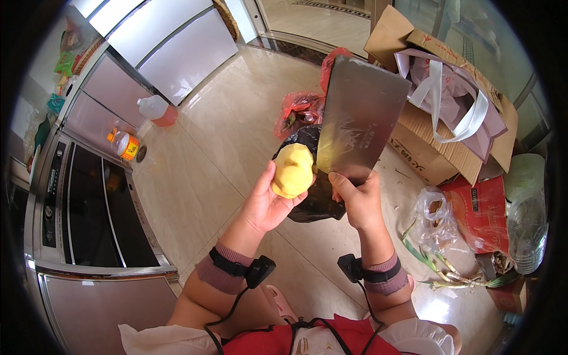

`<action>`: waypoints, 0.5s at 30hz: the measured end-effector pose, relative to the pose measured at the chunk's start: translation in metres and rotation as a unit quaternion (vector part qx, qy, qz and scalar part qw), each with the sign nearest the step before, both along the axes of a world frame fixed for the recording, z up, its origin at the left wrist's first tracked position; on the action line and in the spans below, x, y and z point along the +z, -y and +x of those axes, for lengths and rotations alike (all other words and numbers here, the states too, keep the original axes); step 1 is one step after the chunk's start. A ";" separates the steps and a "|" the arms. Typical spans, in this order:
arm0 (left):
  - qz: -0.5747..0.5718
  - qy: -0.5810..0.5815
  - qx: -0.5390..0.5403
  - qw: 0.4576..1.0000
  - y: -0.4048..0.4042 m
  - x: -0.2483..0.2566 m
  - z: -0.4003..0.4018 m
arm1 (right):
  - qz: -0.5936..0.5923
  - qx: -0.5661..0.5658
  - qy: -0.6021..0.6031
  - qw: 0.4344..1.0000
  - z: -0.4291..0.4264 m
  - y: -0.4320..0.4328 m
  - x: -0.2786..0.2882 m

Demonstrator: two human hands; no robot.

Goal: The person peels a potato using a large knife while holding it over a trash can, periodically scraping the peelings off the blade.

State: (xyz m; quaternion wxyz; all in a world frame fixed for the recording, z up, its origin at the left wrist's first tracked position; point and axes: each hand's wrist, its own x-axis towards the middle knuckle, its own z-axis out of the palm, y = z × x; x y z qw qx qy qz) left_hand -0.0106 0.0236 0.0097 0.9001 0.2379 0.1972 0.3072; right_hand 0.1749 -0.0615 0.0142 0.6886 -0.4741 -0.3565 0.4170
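A peeled potato [293,172] rests in my left hand [271,200], held between thumb and fingers with its yellow flesh facing up. My right hand [360,195] grips a broad steel cleaver [361,117] low on the blade; the handle is hidden by the hand. The blade points up and away, its left edge just right of the potato and apart from it. Under both hands stands a black plastic bag [317,208], partly covered by them. Behind it lies a red plastic bag [301,111] with dark scraps inside.
To the right are an opened cardboard box [421,151] with a paper bag [448,88], a clear plastic bag [437,222], a red box [477,213] and spring onions [452,275]. At left, a jug [158,111] and an oil bottle [124,144] stand on the tiled floor [213,146] near cabinets.
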 end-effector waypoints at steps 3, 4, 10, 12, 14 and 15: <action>-0.079 0.097 -0.022 0.992 -0.004 -0.002 -0.002 | 0.002 0.007 -0.006 1.000 -0.002 -0.001 0.000; -0.079 0.097 -0.022 0.992 -0.003 -0.001 -0.002 | 0.004 0.016 -0.010 1.000 -0.002 -0.001 -0.001; -0.094 0.094 -0.009 0.991 0.000 0.006 0.000 | -0.015 0.027 -0.014 0.999 0.000 0.000 -0.002; -0.103 0.105 0.002 0.989 0.000 0.004 -0.001 | 0.002 0.048 -0.038 0.998 -0.001 0.001 0.002; -0.118 0.136 -0.019 0.984 -0.001 -0.002 -0.004 | 0.019 0.068 -0.060 0.996 -0.004 0.001 0.004; -0.131 0.166 -0.041 0.976 -0.002 -0.003 -0.004 | 0.021 0.071 -0.087 0.993 -0.007 0.000 0.003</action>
